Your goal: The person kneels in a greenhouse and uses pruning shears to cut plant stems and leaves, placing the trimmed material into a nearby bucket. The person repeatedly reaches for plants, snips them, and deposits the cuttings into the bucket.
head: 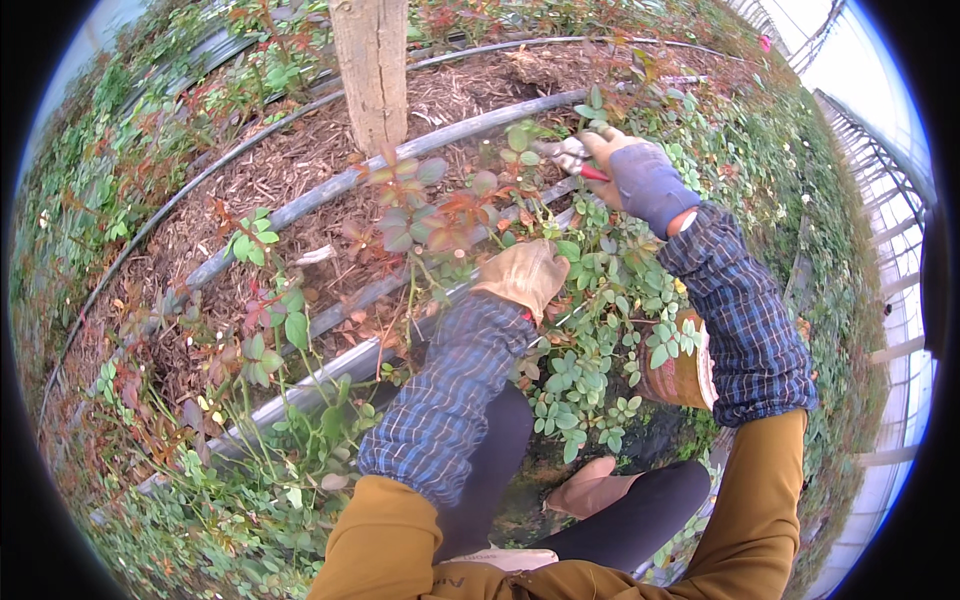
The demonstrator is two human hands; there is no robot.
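Note:
My right hand, in a purple and tan work glove, is closed around red-handled pruning shears. The blades point left among rose leaves and look blurred. Lower and nearer the middle, my left hand wears a tan leather glove. Its back faces the camera, and its fingers are hidden beside the leaves, so any grip does not show. Left of it rise rose shoots with reddish leaves. Green rose foliage spreads just to its right.
A wooden post stands in the mulched bed. Grey irrigation pipes run across it. A brown bucket lies tilted below my right forearm, partly behind leaves. My boot rests on the ground by the plants.

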